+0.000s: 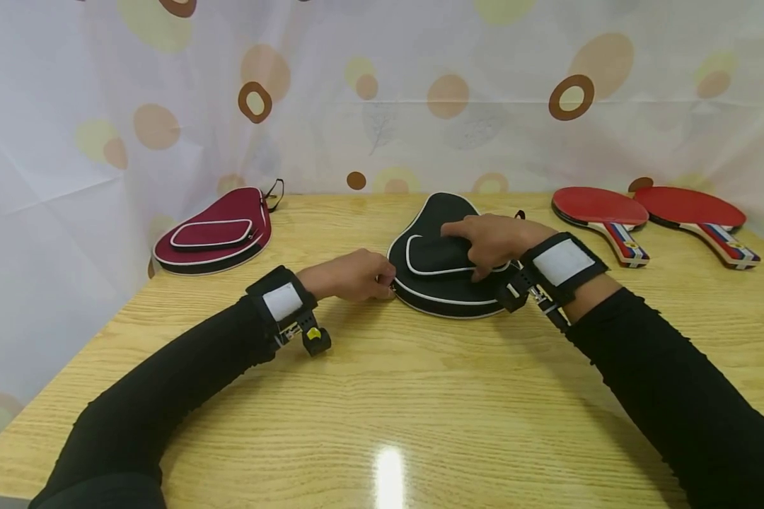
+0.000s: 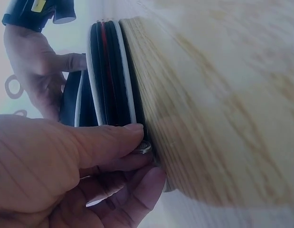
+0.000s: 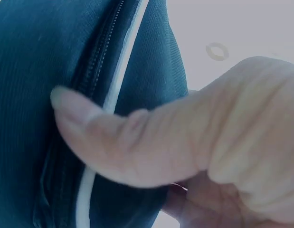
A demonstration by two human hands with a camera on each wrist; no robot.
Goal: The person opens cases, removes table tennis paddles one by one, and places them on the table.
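A black table tennis paddle case [image 1: 446,297] with white piping and a raised front pocket [image 1: 436,254] lies on the table. At its left edge my left hand [image 1: 359,276] pinches a small metal zipper pull [image 2: 145,147] between thumb and fingers. A thin red strip shows along the case's side in the left wrist view. From the right, my right hand [image 1: 493,240] grips the case over its pocket. The right thumb [image 3: 123,137] lies across the pocket's white piping and zipper, while the other fingers are mostly hidden in the right wrist view.
A dark red paddle case [image 1: 219,219] with a wrist loop lies at the back left. Two red table tennis paddles, one nearer [image 1: 601,205] and one farther right [image 1: 690,205], rest at the back right. A patterned curtain [image 1: 331,106] hangs behind the wooden table [image 1: 331,424].
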